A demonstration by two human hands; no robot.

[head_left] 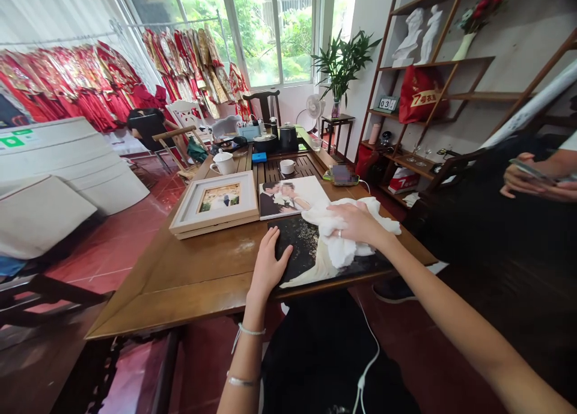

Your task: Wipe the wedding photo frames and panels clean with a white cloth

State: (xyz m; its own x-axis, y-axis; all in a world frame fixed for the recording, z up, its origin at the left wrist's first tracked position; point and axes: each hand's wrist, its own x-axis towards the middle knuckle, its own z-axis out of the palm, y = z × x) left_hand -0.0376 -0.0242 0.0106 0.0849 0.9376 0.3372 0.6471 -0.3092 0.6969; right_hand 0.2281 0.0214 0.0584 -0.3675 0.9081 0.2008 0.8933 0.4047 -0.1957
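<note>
White cloth (342, 252): bunched beneath the curled fingers of the right hand (356, 222), which grip it.
Left hand (269, 264): thumb spread wide from its fingers, resting at the near-left edge of the black board (295, 255).
Pale smear (321, 267): on the board, between both hands' fingers.
Photo (295, 197): just beyond the fingers.
Frame (216, 223): left of the left fingers.

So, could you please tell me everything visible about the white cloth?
The white cloth looks soft and fluffy, perhaps towelling, with no visible pattern. It lies crumpled in folds on the speckled black board, by the near edge of the wooden table. The right hand is on it, partly hiding it; whether the cloth touches the photo print is unclear.
</note>
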